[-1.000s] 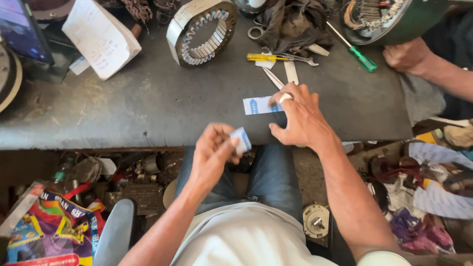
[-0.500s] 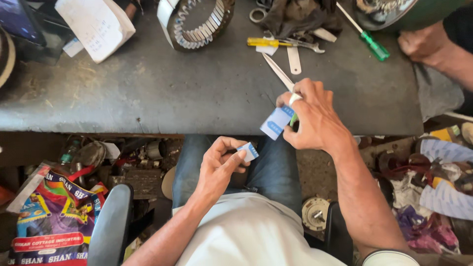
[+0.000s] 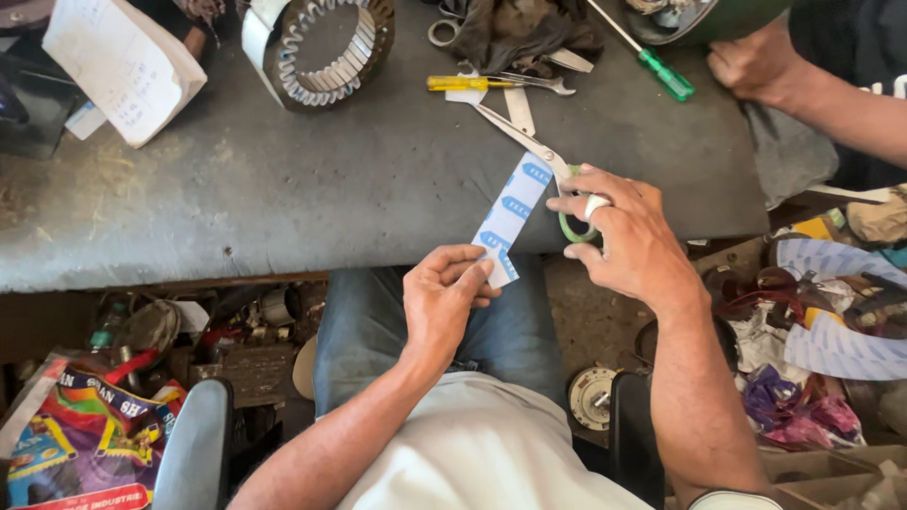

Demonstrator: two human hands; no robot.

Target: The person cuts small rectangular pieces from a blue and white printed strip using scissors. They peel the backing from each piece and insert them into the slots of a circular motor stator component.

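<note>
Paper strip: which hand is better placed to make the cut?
The right hand, probably: its fingers are already through the green handles of the scissors, whose blades lie along the strip's upper end. The left hand pinches the paper strip at its lower end, steadying it.

I see a narrow white paper strip with blue printed marks, stretched flat and slanting from lower left to upper right over the near edge of the grey worktop. My left hand pinches its lower end. My right hand holds scissors with green handles; their metal blades point up and left across the worktop, and they meet the strip's upper end.
</note>
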